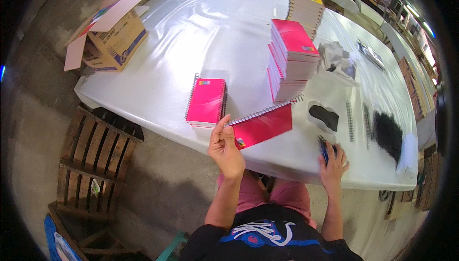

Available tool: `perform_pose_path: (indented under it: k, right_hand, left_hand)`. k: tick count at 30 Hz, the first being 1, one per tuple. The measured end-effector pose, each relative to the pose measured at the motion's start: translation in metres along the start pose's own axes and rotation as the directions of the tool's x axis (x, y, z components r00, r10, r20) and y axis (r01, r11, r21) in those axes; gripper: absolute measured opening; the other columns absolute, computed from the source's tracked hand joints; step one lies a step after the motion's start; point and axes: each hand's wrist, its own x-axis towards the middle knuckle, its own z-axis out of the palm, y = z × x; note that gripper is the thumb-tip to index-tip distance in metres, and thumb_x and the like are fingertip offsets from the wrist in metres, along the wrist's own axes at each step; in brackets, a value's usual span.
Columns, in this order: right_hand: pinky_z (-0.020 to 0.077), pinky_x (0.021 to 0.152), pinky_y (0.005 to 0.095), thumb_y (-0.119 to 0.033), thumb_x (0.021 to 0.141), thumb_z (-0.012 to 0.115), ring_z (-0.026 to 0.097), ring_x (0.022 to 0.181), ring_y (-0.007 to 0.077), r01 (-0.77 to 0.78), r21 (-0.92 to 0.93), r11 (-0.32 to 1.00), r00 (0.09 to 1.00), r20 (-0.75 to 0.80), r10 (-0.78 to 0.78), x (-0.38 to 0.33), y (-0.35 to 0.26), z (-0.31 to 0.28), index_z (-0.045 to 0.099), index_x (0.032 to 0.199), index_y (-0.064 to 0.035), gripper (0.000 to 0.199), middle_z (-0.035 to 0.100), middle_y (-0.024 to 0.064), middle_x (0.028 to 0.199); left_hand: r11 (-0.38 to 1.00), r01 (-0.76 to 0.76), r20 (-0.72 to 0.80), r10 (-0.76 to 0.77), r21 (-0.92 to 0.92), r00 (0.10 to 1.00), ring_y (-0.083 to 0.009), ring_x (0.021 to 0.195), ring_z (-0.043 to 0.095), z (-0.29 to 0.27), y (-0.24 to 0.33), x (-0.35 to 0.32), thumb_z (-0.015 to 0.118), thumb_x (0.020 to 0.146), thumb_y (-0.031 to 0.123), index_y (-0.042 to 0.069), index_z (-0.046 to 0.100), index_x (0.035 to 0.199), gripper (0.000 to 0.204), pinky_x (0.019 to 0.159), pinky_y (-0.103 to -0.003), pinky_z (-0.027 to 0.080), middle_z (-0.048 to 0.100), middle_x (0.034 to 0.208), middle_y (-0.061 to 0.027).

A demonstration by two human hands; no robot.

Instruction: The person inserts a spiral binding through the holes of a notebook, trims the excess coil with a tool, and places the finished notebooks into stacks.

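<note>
My left hand (224, 146) pinches the corner of a pink spiral-bound notebook (262, 126) and holds it tilted over the near edge of the white-covered table (215, 36). Just left of it lies a short stack of bound pink notebooks (206, 101). A tall stack of pink notebooks (292, 58) stands behind. My right hand (332, 163) rests at the table's near edge on a small blue tool (324, 150). Beyond that hand lie black spiral coils (350, 120) and a pile of black coils (388, 134).
An open cardboard box (112, 31) sits at the table's far left corner. Another notebook stack with a yellow cover (306, 5) stands at the back. Crumpled plastic (337, 58) lies to the right. A wooden pallet (95, 153) leans at the left, below the table.
</note>
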Motion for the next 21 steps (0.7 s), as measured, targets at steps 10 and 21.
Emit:
perform_pose_path:
  k: [10,21]
  right_hand:
    - [0.0322,0.102,0.0415,-0.020,0.088,0.064,0.043,0.123,0.0232,-0.239,0.968,-0.078,0.877,0.180,-0.446,0.032,-0.117,-0.021,0.036,0.138,-0.0019,0.060,0.045,0.0157,0.133]
    - [0.0418,0.094,0.0426,-0.013,0.061,0.081,0.052,0.112,0.0337,0.725,0.664,0.183,0.603,-0.483,-0.635,0.093,-0.243,-0.097,0.048,0.133,-0.0141,0.079,0.052,0.0163,0.124]
  left_hand:
    - [0.979,-0.032,0.023,0.037,-0.200,0.999,-0.0127,0.085,0.060,-0.013,0.023,-0.003,0.047,0.098,0.018,-0.002,0.054,0.109,0.024,0.077,-0.027,0.048,0.064,0.096,-0.0114]
    - [0.893,-0.304,0.058,0.303,0.332,0.951,-0.0148,0.091,0.060,-0.038,0.075,0.033,0.051,0.096,0.015,-0.002,0.056,0.109,0.022,0.079,-0.027,0.049,0.063,0.103,-0.0110]
